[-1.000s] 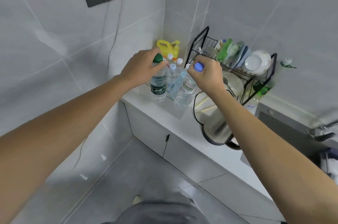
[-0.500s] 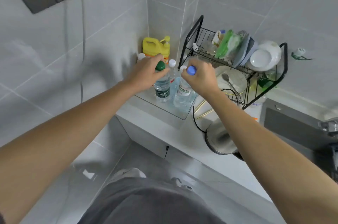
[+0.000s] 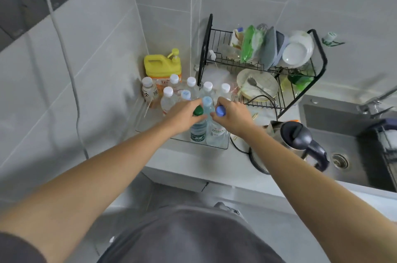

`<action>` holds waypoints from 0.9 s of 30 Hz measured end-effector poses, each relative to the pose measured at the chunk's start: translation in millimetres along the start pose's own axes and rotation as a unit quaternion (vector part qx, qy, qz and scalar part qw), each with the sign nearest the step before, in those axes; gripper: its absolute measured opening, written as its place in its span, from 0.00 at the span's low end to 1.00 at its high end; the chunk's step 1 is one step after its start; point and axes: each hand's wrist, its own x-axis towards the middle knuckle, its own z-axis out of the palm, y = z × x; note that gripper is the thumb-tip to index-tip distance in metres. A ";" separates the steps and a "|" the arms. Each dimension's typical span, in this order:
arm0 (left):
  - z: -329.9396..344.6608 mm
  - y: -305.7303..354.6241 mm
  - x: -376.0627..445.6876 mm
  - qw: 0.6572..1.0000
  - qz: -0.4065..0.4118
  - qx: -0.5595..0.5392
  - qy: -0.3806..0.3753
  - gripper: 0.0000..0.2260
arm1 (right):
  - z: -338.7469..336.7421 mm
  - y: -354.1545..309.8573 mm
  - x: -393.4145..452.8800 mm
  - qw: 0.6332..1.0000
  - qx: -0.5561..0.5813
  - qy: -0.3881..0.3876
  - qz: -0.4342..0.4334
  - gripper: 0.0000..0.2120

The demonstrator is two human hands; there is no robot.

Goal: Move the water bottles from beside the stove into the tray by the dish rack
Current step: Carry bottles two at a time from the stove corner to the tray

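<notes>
Green-capped bottle (image 3: pixel 198 127) and blue-capped bottle (image 3: pixel 217 131) stand side by side at the front edge of the clear tray (image 3: pixel 225 147), just left of the dish rack (image 3: pixel 318 69). Left hand (image 3: pixel 182 115) grips the green cap's neck; right hand (image 3: pixel 233 115) grips the blue one's.

Risks, as I judge them: tray already crowded with white-capped bottles (image 3: pixel 191 82) behind; a careless release could knock one over, or tip a front bottle off the tray's low wall. The kettle cord (image 3: pixel 236 146) runs close by the tray's right corner.

White counter (image 3: pixel 184 161), grey tiled corner; yellow jug (image 3: pixel 162 67) behind the tray, kettle (image 3: pixel 298 138) and sink (image 3: pixel 339 155) right of it.
</notes>
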 end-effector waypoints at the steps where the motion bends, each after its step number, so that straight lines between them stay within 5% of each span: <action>1: 3.0 -2.7 1.2 1.000 0.011 0.012 -0.005 0.13 | 2.7 1.0 -2.2 1.000 -0.008 -0.008 0.003 0.14; 27: 3.7 -13.4 21.5 0.988 0.100 0.042 -0.108 0.16 | 12.1 7.3 -17.8 0.998 -0.057 -0.032 0.016 0.14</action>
